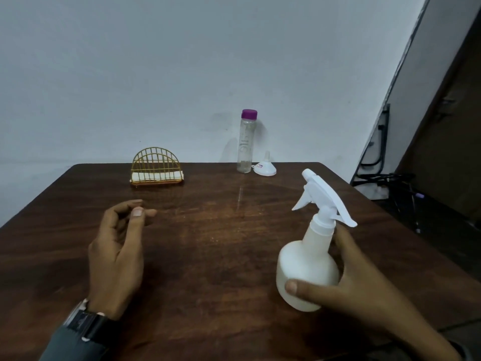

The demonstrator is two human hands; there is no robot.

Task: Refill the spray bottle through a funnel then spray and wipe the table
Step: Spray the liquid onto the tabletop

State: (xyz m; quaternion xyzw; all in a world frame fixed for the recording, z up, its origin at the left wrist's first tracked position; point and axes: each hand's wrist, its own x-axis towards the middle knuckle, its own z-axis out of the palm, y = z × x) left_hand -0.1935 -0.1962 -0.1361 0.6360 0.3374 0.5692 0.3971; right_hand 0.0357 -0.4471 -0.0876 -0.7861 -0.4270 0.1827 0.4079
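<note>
Two hands are over the dark wooden worktop. On the right, the right hand holds the white spray bottle around its round body, thumb across the front low down and fingers curled behind the neck; the bottle is tilted, its trigger head leaning toward the far left. The left hand hangs loosely above the wood, its fingers gently curled and holding nothing, a dark watch on the wrist. At the far edge by the wall stands a clear water bottle with a purple cap, upright, holding a little liquid. Just beside it on the right lies a white funnel, wide mouth down, spout up. Further left sits a gold wire holder with a folded white cloth inside.
</note>
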